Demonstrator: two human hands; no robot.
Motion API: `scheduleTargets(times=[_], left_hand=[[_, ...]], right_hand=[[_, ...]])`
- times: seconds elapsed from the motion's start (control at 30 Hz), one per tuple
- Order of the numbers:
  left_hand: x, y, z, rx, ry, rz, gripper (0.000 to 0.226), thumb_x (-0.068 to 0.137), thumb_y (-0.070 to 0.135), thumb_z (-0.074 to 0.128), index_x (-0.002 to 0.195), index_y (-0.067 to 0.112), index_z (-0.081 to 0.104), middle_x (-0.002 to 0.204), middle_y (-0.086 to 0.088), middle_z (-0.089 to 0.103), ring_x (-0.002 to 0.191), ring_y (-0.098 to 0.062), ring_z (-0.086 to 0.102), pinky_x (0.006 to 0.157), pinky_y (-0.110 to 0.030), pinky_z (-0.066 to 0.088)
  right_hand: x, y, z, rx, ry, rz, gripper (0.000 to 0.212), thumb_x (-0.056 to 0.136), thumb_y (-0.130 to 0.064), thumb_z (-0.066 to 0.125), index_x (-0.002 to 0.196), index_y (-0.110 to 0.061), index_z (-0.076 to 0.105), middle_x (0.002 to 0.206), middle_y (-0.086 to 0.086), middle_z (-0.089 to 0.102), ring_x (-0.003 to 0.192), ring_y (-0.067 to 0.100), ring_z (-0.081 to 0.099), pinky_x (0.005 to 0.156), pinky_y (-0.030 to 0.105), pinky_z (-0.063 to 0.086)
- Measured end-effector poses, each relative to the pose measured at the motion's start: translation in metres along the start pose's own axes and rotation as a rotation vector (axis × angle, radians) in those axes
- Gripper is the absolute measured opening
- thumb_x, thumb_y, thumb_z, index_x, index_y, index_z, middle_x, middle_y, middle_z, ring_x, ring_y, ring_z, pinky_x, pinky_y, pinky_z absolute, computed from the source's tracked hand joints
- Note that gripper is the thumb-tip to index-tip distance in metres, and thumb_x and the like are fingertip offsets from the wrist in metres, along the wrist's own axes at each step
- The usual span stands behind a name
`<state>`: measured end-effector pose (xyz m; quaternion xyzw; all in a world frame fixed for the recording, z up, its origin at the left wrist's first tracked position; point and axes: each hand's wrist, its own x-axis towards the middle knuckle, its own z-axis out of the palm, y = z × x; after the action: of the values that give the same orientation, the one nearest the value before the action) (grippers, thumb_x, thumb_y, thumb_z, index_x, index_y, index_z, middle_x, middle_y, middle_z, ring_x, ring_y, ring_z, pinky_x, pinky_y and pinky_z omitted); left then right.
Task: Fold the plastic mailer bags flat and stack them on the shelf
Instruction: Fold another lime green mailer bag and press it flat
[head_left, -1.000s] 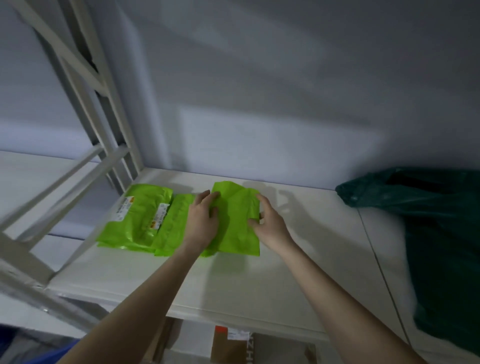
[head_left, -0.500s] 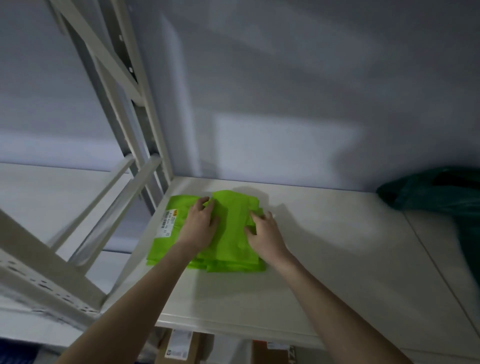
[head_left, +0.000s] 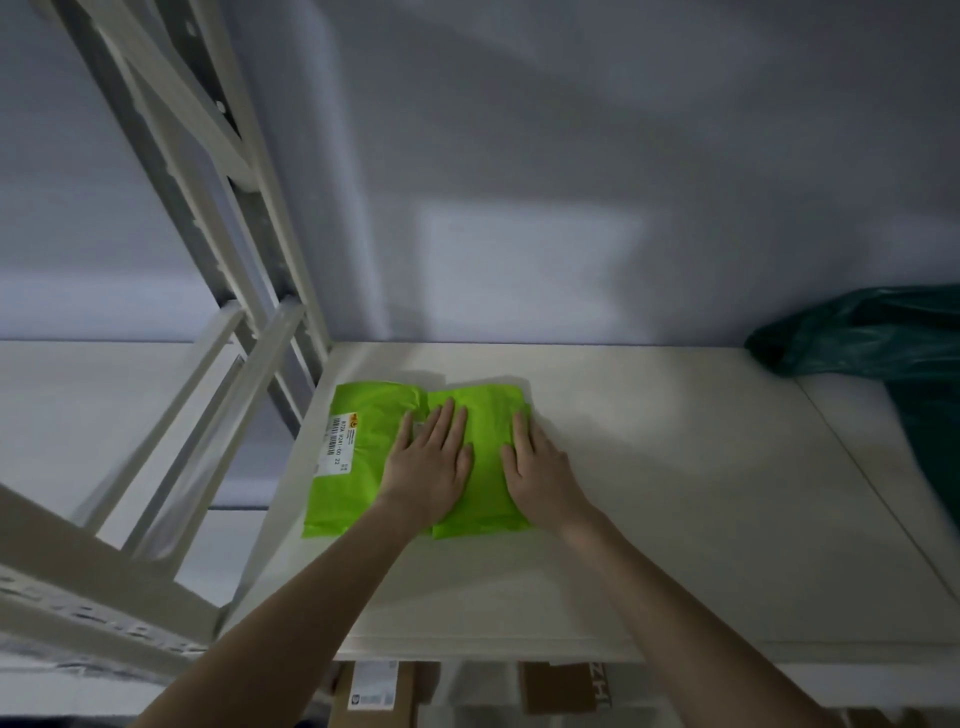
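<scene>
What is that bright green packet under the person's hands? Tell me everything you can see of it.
The top green mailer bag looks like thin, glossy plastic, slightly creased, folded into a flat rectangle. It lies on the white shelf, overlapping the right part of another green mailer that carries a white barcode label. The left hand lies flat on its left part and the seam between the two; the right hand presses its right edge with straight fingers.

Dim room with a pale grey wall (head_left: 571, 182) behind a white shelf board (head_left: 675, 493), pale metal rack uprights (head_left: 171, 171) at left, cardboard boxes (head_left: 374, 696) below.
</scene>
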<state>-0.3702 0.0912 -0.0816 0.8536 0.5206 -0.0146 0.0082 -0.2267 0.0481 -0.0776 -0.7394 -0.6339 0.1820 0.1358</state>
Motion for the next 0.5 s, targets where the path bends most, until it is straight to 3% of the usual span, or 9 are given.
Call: scheduleTargets(times=[0.13, 0.2, 0.3, 0.43, 0.5], left_hand=[[-0.001, -0.003, -0.012, -0.019, -0.01, 0.009, 0.091, 0.071, 0.051, -0.021, 0.151, 0.02, 0.009, 0.159, 0.002, 0.004, 0.146, -0.013, 0.004, 0.116, -0.045, -0.004], [-0.002, -0.006, -0.018, -0.056, 0.014, 0.016, 0.076, 0.085, 0.056, -0.003, 0.149, 0.02, 0.017, 0.159, 0.005, 0.009, 0.145, -0.013, 0.008, 0.116, -0.046, 0.0], [-0.001, -0.008, -0.029, -0.109, 0.026, 0.015, 0.057, 0.099, 0.045, 0.022, 0.148, 0.018, 0.017, 0.159, 0.006, 0.004, 0.146, -0.013, 0.004, 0.117, -0.046, 0.0], [0.0, 0.002, -0.041, -0.147, 0.107, 0.059, 0.079, 0.083, 0.06, 0.0, 0.15, 0.021, 0.013, 0.159, 0.007, 0.0, 0.146, -0.012, -0.001, 0.117, -0.043, -0.001], [0.002, 0.013, -0.046, -0.156, 0.127, 0.089, 0.078, 0.083, 0.061, 0.0, 0.15, 0.022, 0.011, 0.159, 0.007, 0.001, 0.146, -0.012, -0.001, 0.117, -0.042, -0.001]], right_hand=[[0.002, 0.002, -0.002, 0.007, 0.007, 0.039, 0.057, 0.1, -0.037, 0.031, 0.15, -0.016, 0.014, 0.155, 0.016, 0.016, 0.14, 0.032, 0.022, 0.111, 0.044, 0.025], [0.001, 0.003, -0.01, 0.053, 0.043, 0.02, 0.058, 0.099, -0.034, 0.037, 0.15, -0.017, 0.016, 0.154, 0.017, 0.016, 0.139, 0.034, 0.021, 0.111, 0.04, 0.022], [-0.002, 0.003, -0.022, 0.102, 0.099, -0.01, 0.057, 0.098, -0.03, 0.04, 0.149, -0.018, 0.019, 0.155, 0.015, 0.017, 0.138, 0.033, 0.022, 0.11, 0.038, 0.022], [-0.011, 0.011, -0.039, 0.083, 0.173, 0.001, 0.055, 0.097, -0.03, 0.041, 0.148, -0.019, 0.023, 0.155, 0.01, 0.02, 0.139, 0.029, 0.023, 0.109, 0.039, 0.025], [-0.016, 0.018, -0.051, 0.046, 0.203, -0.001, 0.055, 0.098, -0.031, 0.04, 0.148, -0.018, 0.022, 0.155, 0.009, 0.02, 0.139, 0.028, 0.023, 0.109, 0.038, 0.025]])
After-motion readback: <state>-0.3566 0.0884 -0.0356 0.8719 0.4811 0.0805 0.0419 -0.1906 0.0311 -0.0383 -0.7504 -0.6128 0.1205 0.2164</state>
